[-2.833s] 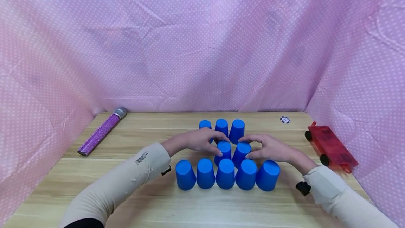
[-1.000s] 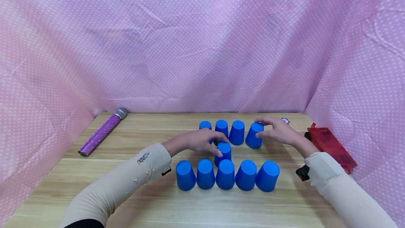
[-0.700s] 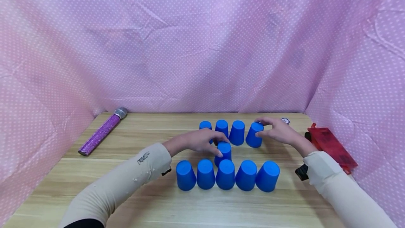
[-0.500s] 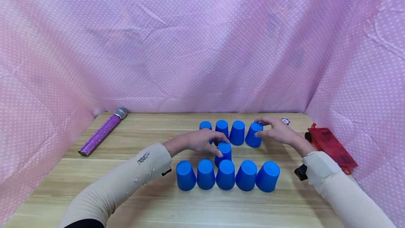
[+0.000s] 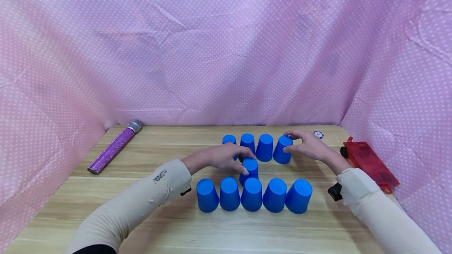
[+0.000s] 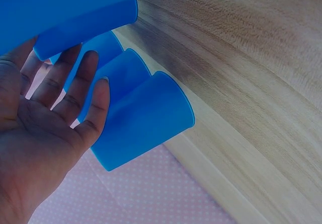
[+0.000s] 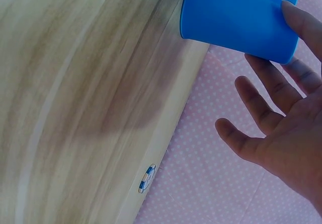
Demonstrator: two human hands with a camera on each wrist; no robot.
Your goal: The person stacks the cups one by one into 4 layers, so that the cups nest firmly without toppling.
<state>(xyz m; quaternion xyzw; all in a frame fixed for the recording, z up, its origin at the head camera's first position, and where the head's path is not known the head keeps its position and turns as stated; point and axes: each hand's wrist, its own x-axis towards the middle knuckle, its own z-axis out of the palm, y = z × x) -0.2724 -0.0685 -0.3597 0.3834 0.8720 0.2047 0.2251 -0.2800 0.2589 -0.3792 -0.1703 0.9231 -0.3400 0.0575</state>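
Observation:
Blue upside-down cups stand in rows on the table. My left hand [image 5: 224,156] holds the lone middle cup [image 5: 250,172] between thumb and fingers; in the left wrist view its fingers reach along that cup [image 6: 88,27], beside several back-row cups [image 6: 146,121]. At the right end of the back row, my right hand [image 5: 308,145] pinches a cup [image 5: 281,152] near its upturned base. The right wrist view shows the thumb on one side of this cup [image 7: 236,22], the index finger on the other, and the remaining fingers spread away from it.
Several upturned cups form the front row [image 5: 252,195]. Three more make up the back row [image 5: 265,148]. A purple glitter microphone [image 5: 114,146] lies at left. A red toy car [image 5: 370,164] and a poker chip [image 5: 318,134] are at right. Pink dotted cloth [image 5: 226,50] hangs around the table.
My right hand has moved a cup from beside the middle one to the back row's right end, then edged it slightly left. My left hand has stayed on its cup.

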